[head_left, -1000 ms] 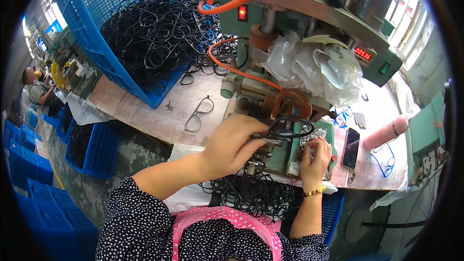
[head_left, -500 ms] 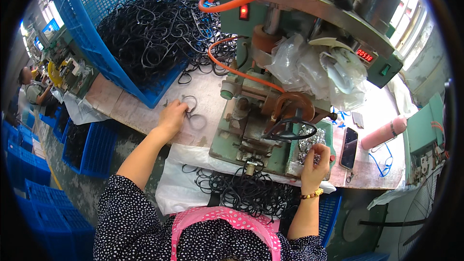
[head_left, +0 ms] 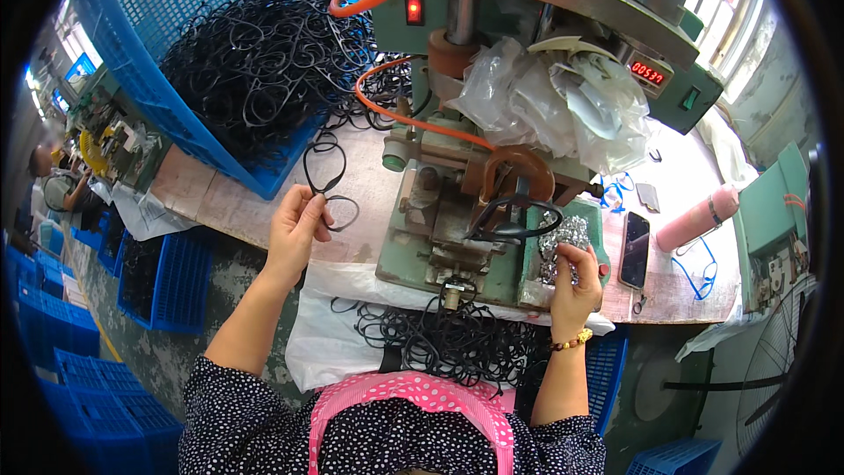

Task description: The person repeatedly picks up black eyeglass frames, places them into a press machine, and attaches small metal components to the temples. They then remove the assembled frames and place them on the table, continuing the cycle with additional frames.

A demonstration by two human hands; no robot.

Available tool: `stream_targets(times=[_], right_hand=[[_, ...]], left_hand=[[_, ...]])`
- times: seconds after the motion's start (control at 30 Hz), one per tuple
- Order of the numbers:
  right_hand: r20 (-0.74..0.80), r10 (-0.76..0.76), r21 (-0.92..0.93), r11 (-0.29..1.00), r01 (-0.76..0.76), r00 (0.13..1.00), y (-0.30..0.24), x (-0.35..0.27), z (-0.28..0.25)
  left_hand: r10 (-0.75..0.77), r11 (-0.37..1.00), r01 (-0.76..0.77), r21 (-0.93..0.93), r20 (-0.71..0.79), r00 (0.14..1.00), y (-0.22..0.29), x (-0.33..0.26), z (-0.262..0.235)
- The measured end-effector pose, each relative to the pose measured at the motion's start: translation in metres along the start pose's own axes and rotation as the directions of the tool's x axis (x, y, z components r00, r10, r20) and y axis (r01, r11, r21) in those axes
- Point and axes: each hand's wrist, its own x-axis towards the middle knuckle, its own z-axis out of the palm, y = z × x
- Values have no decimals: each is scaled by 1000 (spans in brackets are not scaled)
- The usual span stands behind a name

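My left hand point(head_left: 294, 236) is closed around the edge of a black eyeglass frame point(head_left: 329, 186), thumb against fingers, above the tabletop. The frame has two open rims and stands on end. My right hand point(head_left: 577, 288) is at a green tray point(head_left: 592, 220) with small shiny metal pieces point(head_left: 570, 230) in it. Its thumb and forefinger are pinched together over the pieces; whatever they hold is too small to make out. Between the hands, a second black eyeglass frame point(head_left: 527, 233) sits at the front of a green press machine point(head_left: 420, 237).
A large blue crate point(head_left: 189, 145) heaped with black frames point(head_left: 255, 62) leans at the back left. More black frames point(head_left: 422, 334) lie on white cloth before me. A phone point(head_left: 635, 251), a pink bottle point(head_left: 699, 220) and blue frames point(head_left: 699, 281) lie right. An orange hose point(head_left: 396, 119) crosses the machine.
My left hand has lifted the black eyeglass frame off the tabletop and turned it upright. The right hand stays at the metal pieces. The view has shifted slightly.
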Motion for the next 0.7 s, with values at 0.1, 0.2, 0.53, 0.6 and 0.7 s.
stream_targets(times=[0.1, 0.2, 0.53, 0.6, 0.7], right_hand=[[3, 5, 26, 1000, -5, 1000, -3, 2, -2], [14, 78, 177, 981, -79, 997, -14, 8, -3], [134, 122, 544, 820, -176, 984, -82, 36, 12], [171, 83, 559, 812, -166, 982, -94, 35, 18], [196, 70, 585, 792, -174, 978, -108, 32, 32]], left_hand=[[125, 990, -125, -59, -9, 992, 37, -11, 22], [267, 954, -265, -140, -2, 964, 69, -21, 45], [426, 898, -327, -294, 397, 813, 112, -30, 88], [441, 894, -384, -232, 295, 848, 112, -28, 88], [432, 883, -406, -235, 73, 899, 109, -18, 92]])
